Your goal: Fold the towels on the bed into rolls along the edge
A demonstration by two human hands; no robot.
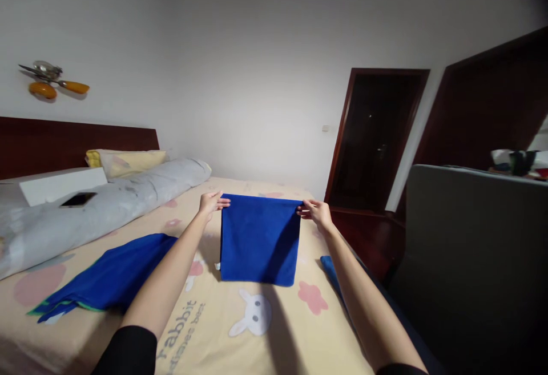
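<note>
A blue cloth point(260, 241) hangs in front of me, stretched between both hands above the bed. Its top left corner is pinched by my left hand point(211, 205), and its top right corner by my right hand point(315, 213). A small white tag shows at the cloth's lower left edge. To the left of my left forearm lies a second blue cloth point(124, 269) with green edging, loosely spread on the bed and partly hidden by that arm. Beside my right forearm a further piece of blue fabric point(330, 272) shows in part.
The bed point(240, 341) has a cream sheet with a printed rabbit. At the left are a long grey rolled bundle point(171, 181), a white box point(64, 184), a dark phone point(79, 198) and a yellow pillow point(137, 162). A dark panel point(462, 261) stands at the right.
</note>
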